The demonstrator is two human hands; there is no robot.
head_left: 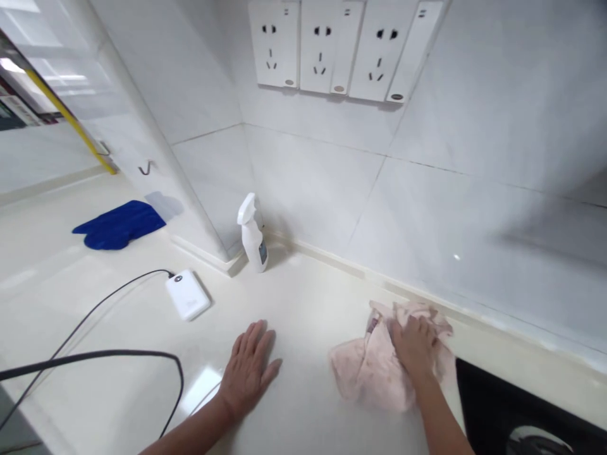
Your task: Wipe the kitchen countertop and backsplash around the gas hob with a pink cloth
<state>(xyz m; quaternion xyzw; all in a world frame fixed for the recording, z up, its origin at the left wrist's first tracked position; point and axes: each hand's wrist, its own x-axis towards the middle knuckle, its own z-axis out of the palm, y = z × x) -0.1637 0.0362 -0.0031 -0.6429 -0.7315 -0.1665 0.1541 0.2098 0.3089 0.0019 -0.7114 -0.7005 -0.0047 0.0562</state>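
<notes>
A crumpled pink cloth (367, 373) lies on the pale countertop (303, 303), close to the wall ledge. My right hand (416, 344) presses down on the cloth, its fingers curled into the folds. Flat on the counter to the left rests my left hand (249, 366), fingers stretched out and the thumb apart, holding nothing. Beyond it, a white spray bottle (255, 240) stands upright in the corner. A white power bank (188, 296) with a black cable plugged in lies left of that hand.
A blue cloth (121, 226) lies at the back left beside the wall end. The black cable (95, 322) loops over the counter's left side. At the lower right is a black cooktop (502, 404). Several wall sockets (327, 50) sit above the counter.
</notes>
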